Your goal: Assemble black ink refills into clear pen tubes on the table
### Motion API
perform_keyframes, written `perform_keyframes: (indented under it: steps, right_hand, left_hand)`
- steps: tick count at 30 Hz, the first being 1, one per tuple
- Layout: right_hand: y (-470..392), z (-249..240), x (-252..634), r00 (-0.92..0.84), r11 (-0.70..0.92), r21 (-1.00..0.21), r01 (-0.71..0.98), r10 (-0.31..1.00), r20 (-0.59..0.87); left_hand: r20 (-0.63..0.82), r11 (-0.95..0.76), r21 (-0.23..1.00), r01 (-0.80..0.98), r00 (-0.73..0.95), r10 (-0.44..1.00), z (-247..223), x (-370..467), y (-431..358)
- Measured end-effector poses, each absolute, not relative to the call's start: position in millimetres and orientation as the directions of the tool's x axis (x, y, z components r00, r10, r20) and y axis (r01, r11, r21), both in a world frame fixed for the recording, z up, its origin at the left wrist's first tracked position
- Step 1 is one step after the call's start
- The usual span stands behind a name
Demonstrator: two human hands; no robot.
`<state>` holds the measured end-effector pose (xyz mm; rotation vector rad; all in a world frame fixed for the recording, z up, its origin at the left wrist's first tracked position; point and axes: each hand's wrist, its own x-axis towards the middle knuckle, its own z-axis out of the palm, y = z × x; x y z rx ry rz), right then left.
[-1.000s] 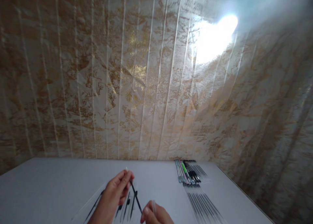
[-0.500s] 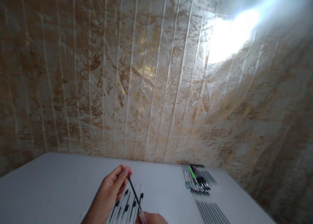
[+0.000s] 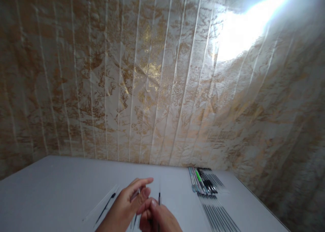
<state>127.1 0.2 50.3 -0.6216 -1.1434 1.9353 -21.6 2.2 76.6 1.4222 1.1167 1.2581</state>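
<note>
R hand (image 3: 165, 217) grips blk stick (image 3: 159, 198) (L hand (image 3: 127, 205) beside), well inside R tbl edge (image 3: 263, 209).

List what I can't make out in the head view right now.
All in the head view:
Dark stick: partly covered by the right hand; the faint line above it is blurred.
Left hand: its own fingers hide whether it grips anything.
Thin dark rods: near ends cut off by the bottom edge.
Green pen: too small to read any marking.
</note>
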Motion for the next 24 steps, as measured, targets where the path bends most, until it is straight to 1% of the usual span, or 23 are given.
perform_keyframes:
  steps: [2,3,4,6,8,12,14,15,17,19,21,22,24]
  right_hand:
    - [10,56,128,-0.576,-0.428,-0.718,-0.55,0.816,-0.045]
    - [14,57,129,-0.562,-0.473,-0.636,-0.61,0.824,-0.073]
    - [16,58,130,-0.531,-0.49,-0.568,-0.661,0.84,-0.107]
    - [20,57,131,-0.46,-0.486,-0.483,-0.728,0.869,-0.182]
    - [20,56,131,-0.437,-0.492,-0.442,-0.75,0.87,-0.228]
    - [17,56,128,-0.457,-0.51,-0.427,-0.746,0.86,-0.227]
    - [16,56,127,-0.47,-0.513,-0.435,-0.74,0.857,-0.212]
    - [16,55,127,-0.477,-0.515,-0.443,-0.734,0.855,-0.204]
    - [17,53,128,-0.478,-0.504,-0.471,-0.724,0.859,-0.185]
    - [18,49,131,-0.454,-0.458,-0.546,-0.702,0.878,-0.153]
    - [21,42,134,-0.375,-0.334,-0.69,-0.643,0.922,-0.096]
    - [22,37,135,-0.327,-0.25,-0.771,-0.585,0.943,-0.058]
    - [23,29,137,-0.235,-0.06,-0.902,-0.427,0.971,0.046]
  left_hand:
    - [0.262,-0.254,0.957,0.139,-0.035,0.965,77,-25,3]
    - [0.293,-0.278,0.937,0.212,-0.043,0.955,78,-26,3]
    - [0.326,-0.305,0.905,0.297,-0.025,0.945,80,-26,2]
    - [0.394,-0.37,0.81,0.455,0.044,0.918,83,-23,-3]
    - [0.414,-0.408,0.721,0.56,0.124,0.902,85,-17,-8]
    - [0.388,-0.434,0.55,0.714,0.242,0.889,80,-4,-13]
    - [0.396,-0.454,0.489,0.745,0.275,0.876,77,-3,-12]
    - [0.399,-0.466,0.484,0.741,0.288,0.871,75,-4,-11]
    - [0.4,-0.484,0.539,0.69,0.296,0.867,72,-8,-7]
    - [0.393,-0.457,0.667,0.588,0.243,0.887,71,-13,-2]
    - [0.338,-0.366,0.819,0.442,0.142,0.93,72,-18,3]
    - [0.295,-0.313,0.881,0.354,0.103,0.95,72,-20,6]
    - [0.223,-0.229,0.959,0.17,0.049,0.974,75,-24,9]
